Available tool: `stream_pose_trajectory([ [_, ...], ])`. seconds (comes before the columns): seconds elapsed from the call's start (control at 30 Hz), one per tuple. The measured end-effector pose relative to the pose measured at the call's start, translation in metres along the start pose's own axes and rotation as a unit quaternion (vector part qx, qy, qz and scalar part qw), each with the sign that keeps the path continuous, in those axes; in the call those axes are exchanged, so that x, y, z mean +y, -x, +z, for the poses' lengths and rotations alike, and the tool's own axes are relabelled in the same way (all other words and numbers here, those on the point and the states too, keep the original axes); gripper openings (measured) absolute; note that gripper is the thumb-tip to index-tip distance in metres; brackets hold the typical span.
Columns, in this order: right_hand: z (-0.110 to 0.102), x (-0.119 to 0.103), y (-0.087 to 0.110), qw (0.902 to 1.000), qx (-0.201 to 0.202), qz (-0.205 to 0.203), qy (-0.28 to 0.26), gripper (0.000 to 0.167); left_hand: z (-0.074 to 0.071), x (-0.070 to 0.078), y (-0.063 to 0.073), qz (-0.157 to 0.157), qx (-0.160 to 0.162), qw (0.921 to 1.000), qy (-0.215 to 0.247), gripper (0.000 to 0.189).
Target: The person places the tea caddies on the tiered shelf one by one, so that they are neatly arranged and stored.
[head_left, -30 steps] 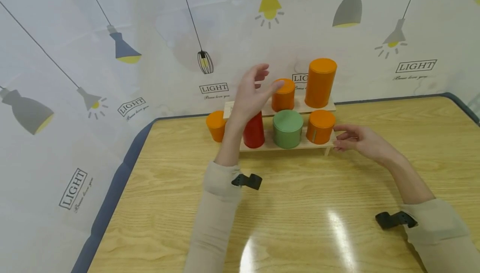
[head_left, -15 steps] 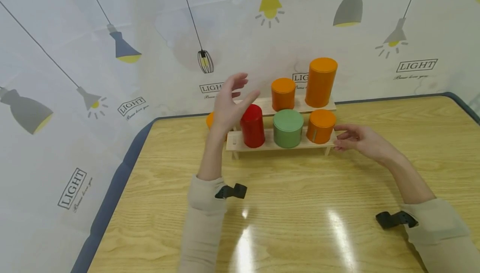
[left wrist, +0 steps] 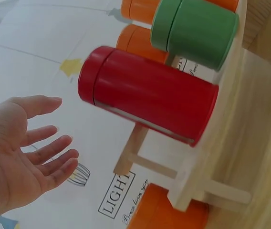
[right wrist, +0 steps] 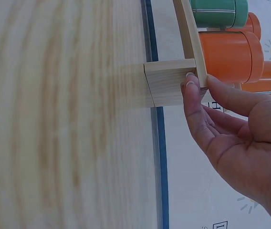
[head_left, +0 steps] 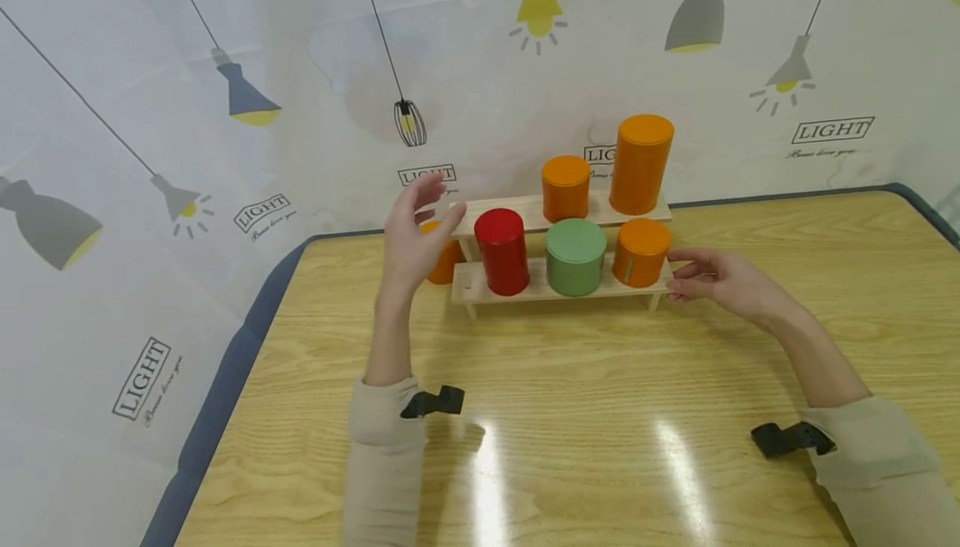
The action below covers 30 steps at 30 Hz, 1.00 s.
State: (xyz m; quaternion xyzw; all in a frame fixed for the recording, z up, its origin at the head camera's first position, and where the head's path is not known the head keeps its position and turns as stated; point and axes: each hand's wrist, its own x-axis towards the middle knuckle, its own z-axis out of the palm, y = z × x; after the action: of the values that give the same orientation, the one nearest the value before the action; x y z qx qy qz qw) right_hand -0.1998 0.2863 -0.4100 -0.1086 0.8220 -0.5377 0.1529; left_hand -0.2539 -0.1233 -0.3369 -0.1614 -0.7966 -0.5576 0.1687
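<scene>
A two-tier wooden rack [head_left: 498,213] stands near the back of the table. On its lower tier are a red canister [head_left: 504,253], a green canister [head_left: 576,265] and a short orange canister [head_left: 643,259]. The upper tier bears a small orange canister [head_left: 567,193] and a tall orange one. My right hand [right wrist: 238,126] pinches the end of the lower shelf between thumb and fingers. My left hand [head_left: 412,243] holds nothing, its fingers relaxed and spread apart. Partly hidden behind it, another orange canister [head_left: 445,267] stands left of the rack.
The wooden table [head_left: 570,414] extends in front of the rack. Close behind rises a wall covering [head_left: 480,55] printed with lamps. Dark blue edging [head_left: 247,338] runs along the table's left and back sides.
My left hand has moved left and down, from above the red canister to beside the orange canister left of the rack. The right hand and the rack have stayed in place.
</scene>
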Motion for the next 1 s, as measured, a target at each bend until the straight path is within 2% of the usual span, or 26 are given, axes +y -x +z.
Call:
stream_pose_trajectory([
  [0.23,0.001,0.001,0.001,1.0,-0.002,0.002,0.003,0.058,-0.01,-0.02,0.006,-0.028,0.007,0.9994,-0.02,0.047],
  [0.53,0.001,-0.001,0.001,0.9999,0.002,0.004,0.01,0.059,-0.017,-0.049,0.007,-0.061,0.017,0.997,-0.044,0.052],
  [0.73,0.001,-0.001,0.0,1.0,0.001,0.003,0.009,0.058,-0.022,-0.063,0.009,-0.108,0.0,0.9917,-0.069,0.059],
  [0.83,0.0,0.0,-0.001,1.0,0.001,0.003,0.007,0.058,-0.024,-0.07,0.01,-0.129,-0.02,0.9877,-0.086,0.064],
  [1.0,0.001,-0.001,0.0,1.0,0.0,0.002,0.006,0.058,-0.022,-0.08,0.01,-0.15,-0.053,0.9833,-0.089,0.072],
])
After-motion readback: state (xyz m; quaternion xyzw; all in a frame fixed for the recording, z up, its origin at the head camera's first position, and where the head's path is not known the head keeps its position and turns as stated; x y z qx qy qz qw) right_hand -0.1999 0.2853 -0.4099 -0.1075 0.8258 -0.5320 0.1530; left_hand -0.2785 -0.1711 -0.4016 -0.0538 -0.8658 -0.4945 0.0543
